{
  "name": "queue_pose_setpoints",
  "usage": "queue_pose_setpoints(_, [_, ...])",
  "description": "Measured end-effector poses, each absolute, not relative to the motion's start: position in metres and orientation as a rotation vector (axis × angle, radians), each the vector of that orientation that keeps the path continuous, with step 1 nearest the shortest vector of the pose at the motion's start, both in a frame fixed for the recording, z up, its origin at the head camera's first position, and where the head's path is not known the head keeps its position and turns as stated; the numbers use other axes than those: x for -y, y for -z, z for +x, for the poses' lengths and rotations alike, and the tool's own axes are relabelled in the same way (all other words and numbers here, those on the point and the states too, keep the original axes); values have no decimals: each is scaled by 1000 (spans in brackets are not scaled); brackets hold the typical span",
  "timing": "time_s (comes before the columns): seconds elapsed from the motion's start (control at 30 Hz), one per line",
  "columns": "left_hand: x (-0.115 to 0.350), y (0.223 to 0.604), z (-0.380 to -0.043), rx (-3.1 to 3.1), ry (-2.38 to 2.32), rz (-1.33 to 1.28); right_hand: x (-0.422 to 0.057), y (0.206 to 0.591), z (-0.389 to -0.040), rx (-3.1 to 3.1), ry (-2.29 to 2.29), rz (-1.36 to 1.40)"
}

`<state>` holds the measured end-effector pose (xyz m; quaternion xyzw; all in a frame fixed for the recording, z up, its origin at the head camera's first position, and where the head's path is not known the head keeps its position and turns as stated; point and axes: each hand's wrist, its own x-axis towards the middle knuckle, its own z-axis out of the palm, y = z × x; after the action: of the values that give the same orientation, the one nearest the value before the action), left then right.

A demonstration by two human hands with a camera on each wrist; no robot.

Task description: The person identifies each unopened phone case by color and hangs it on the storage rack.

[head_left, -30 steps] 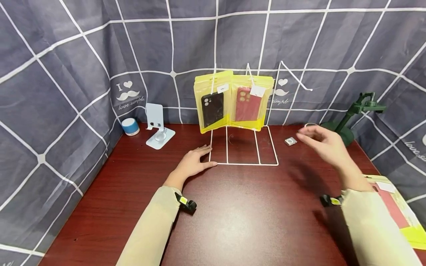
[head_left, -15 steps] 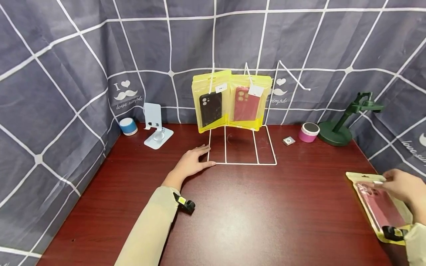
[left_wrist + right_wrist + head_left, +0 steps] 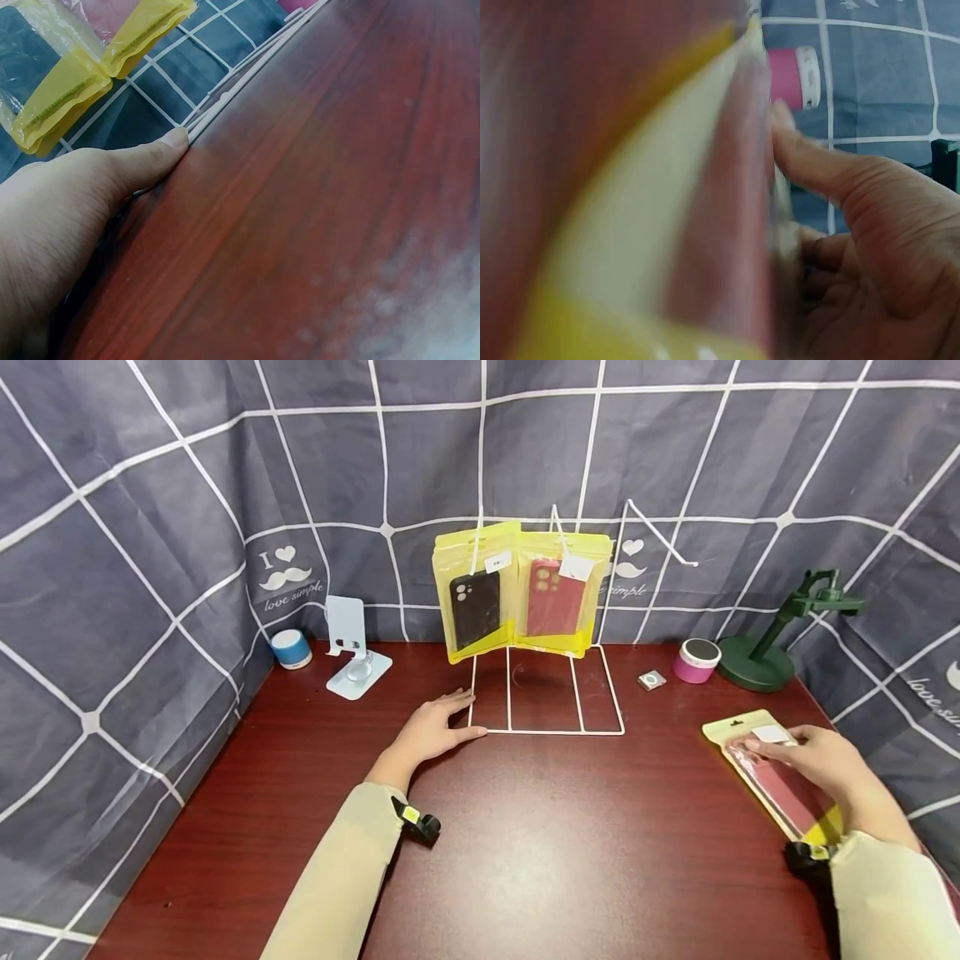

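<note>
My right hand grips a yellow-edged clear pouch with a pink phone case inside, over the table's right side. In the right wrist view the thumb lies on one face of the pouch and curled fingers sit behind it. My left hand rests at the left front corner of a white wire display rack, its thumb touching the front rod. From the rack's hooks hang a pouch with a black phone case and a pouch with a pink phone case. The third hook is bare.
A small silver square device, a pink speaker and a green stand stand at the back right. To the back left are a blue speaker and a white phone stand. Grid-patterned cloth encloses the table.
My right hand moved from near the silver device to the pouch at the far right, took hold of it, and brought it left and up off its place. The left hand stayed put.
</note>
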<state>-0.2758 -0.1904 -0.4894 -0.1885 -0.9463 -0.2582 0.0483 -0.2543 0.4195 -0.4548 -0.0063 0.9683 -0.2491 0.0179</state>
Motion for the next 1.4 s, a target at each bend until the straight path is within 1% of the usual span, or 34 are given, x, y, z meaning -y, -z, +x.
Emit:
queue_pose_setpoints(0.1, [190, 489, -275, 2884, 799, -569, -409, 465, -266, -3028, 927, -8])
queue_pose_setpoints(0.23, [190, 488, -274, 2884, 808, -569, -408, 476, -274, -3052, 1089, 24])
queue_pose_setpoints(0.33, [190, 487, -274, 2882, 807, -571, -411, 480, -273, -3064, 1201, 53])
queue_pose_setpoints(0.57, [189, 488, -273, 2891, 784, -575, -416, 481, -267, -2739, 1823, 17])
queue_pose_setpoints(0.7, [189, 487, -273, 2886, 788, -575, -417, 481, -268, -2584, 1973, 30])
queue_pose_setpoints(0.8, [189, 486, -273, 2882, 785, -578, -415, 478, -268, -2539, 1974, 80])
queue_pose_setpoints(0.9, [190, 486, -274, 2879, 788, -581, -410, 476, -270, -2561, 1881, 107])
queue_pose_setpoints(1.0, [191, 485, -274, 2876, 796, -573, -406, 474, -271, -2603, 1778, 110])
queue_pose_setpoints(1.17, [191, 484, -274, 2887, 793, -569, -402, 474, -271, -2635, 1728, 112])
queue_pose_setpoints(1.3, [190, 483, -273, 2888, 790, -585, -403, 475, -270, -2626, 1746, 108])
queue_pose_setpoints(1.4, [189, 483, -273, 2890, 795, -584, -401, 475, -269, -2519, 1870, 54])
